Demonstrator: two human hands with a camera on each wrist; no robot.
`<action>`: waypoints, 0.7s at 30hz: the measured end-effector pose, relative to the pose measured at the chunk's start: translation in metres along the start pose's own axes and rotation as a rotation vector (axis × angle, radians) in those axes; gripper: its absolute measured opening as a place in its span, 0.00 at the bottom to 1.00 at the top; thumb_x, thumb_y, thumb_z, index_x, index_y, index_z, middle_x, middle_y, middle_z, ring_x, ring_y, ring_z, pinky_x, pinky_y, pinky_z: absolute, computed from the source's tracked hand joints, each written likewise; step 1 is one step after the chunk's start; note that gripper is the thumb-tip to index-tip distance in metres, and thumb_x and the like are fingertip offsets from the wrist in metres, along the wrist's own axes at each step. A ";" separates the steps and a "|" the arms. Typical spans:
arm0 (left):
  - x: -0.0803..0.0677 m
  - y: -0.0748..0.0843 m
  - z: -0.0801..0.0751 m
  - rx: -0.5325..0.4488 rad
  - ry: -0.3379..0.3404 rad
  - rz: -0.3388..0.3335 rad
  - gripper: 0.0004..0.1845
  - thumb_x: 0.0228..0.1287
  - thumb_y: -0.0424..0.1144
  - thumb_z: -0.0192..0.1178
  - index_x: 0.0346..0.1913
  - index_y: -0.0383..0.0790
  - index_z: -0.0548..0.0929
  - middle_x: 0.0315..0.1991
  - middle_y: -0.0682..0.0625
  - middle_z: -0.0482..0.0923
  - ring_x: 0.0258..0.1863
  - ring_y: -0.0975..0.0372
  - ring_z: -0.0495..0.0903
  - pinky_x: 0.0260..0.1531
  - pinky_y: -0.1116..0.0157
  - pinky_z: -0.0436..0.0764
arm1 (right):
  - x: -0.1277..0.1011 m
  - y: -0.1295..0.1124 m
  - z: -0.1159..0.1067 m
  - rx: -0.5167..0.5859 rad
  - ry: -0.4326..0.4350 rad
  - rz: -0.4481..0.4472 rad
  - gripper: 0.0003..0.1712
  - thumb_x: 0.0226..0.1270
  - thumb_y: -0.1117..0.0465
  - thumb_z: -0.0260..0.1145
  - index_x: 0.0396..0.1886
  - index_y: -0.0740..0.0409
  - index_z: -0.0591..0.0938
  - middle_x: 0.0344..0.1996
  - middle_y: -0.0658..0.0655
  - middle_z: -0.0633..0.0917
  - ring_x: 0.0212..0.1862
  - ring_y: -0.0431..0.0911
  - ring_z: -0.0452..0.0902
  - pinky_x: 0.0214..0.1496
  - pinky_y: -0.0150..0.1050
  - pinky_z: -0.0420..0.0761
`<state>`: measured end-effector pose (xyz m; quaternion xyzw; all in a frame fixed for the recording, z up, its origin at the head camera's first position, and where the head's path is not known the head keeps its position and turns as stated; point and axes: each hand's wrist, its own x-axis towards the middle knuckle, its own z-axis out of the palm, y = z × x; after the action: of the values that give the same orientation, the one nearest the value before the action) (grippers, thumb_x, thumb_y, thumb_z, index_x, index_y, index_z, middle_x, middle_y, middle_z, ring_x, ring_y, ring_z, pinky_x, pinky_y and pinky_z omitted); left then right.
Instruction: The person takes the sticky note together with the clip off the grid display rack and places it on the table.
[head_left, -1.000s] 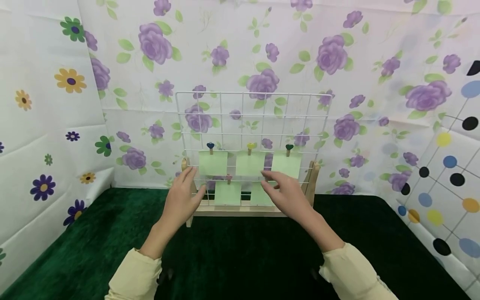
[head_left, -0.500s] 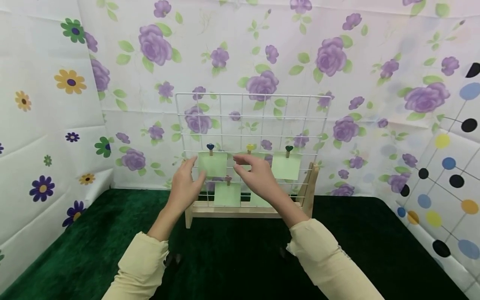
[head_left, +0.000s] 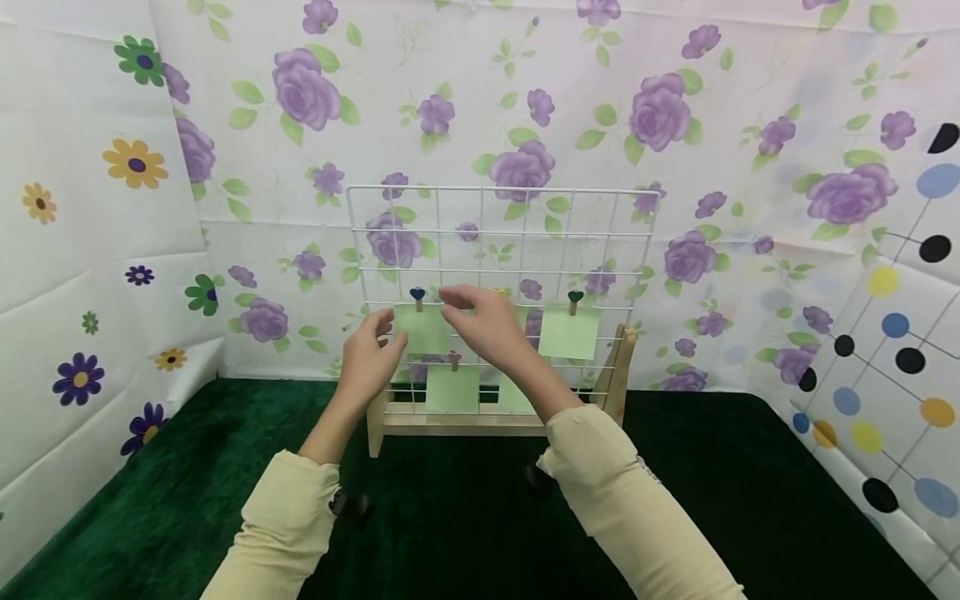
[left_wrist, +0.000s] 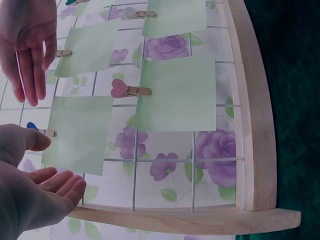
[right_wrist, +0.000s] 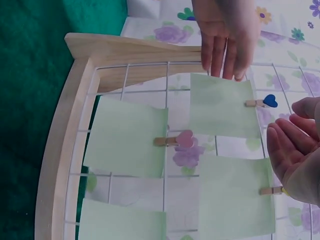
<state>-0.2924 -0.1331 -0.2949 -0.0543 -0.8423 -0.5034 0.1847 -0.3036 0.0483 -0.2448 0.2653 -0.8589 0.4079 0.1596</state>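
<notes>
A pale green paper square (head_left: pixel 423 332) hangs at the upper left of a white wire grid (head_left: pixel 504 231), under a small wooden clothespin with a blue heart (head_left: pixel 417 298). My left hand (head_left: pixel 369 358) is beside that paper's left edge, fingers loosely bent, holding nothing. My right hand (head_left: pixel 491 329) reaches across the grid to the paper's right side, thumb and fingers apart near the blue-heart clothespin. Behind the right hand, the middle paper and its yellow-heart clothespin are mostly hidden. In the right wrist view, a pink-heart clothespin (right_wrist: pixel 175 140) holds a lower paper (right_wrist: pixel 127 136).
Another green paper (head_left: pixel 569 332) hangs at the right from a green-heart clothespin (head_left: pixel 575 302). The grid stands in a wooden base (head_left: pixel 465 427) on a dark green cloth (head_left: pixel 450 508). A flowered sheet (head_left: pixel 450 67) covers the wall behind.
My right hand has moved left and up, from the right-hand papers past the middle one to the upper-left paper. The left hand stays at the grid's left side, its fingers bending a little more.
</notes>
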 end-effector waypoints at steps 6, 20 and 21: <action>0.004 0.002 0.000 -0.003 -0.004 -0.016 0.28 0.72 0.39 0.51 0.70 0.31 0.62 0.67 0.37 0.65 0.64 0.48 0.67 0.61 0.53 0.67 | 0.012 -0.007 0.007 0.028 -0.023 0.030 0.20 0.72 0.60 0.59 0.62 0.58 0.78 0.56 0.55 0.81 0.57 0.47 0.77 0.56 0.41 0.75; 0.010 0.005 0.000 0.001 0.008 -0.037 0.26 0.72 0.38 0.51 0.69 0.30 0.64 0.64 0.35 0.68 0.62 0.47 0.69 0.59 0.53 0.70 | 0.027 -0.023 0.030 -0.083 -0.057 0.063 0.29 0.71 0.67 0.57 0.70 0.62 0.66 0.59 0.62 0.77 0.44 0.50 0.83 0.16 0.28 0.61; 0.010 0.005 0.000 -0.002 0.015 -0.034 0.26 0.72 0.37 0.51 0.68 0.30 0.65 0.63 0.35 0.69 0.61 0.47 0.70 0.58 0.53 0.70 | 0.028 -0.023 0.031 -0.100 -0.054 0.065 0.29 0.71 0.67 0.57 0.70 0.62 0.66 0.58 0.62 0.78 0.39 0.51 0.84 0.16 0.28 0.61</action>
<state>-0.3002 -0.1312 -0.2873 -0.0366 -0.8412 -0.5078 0.1823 -0.3142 0.0028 -0.2358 0.2397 -0.8904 0.3621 0.1361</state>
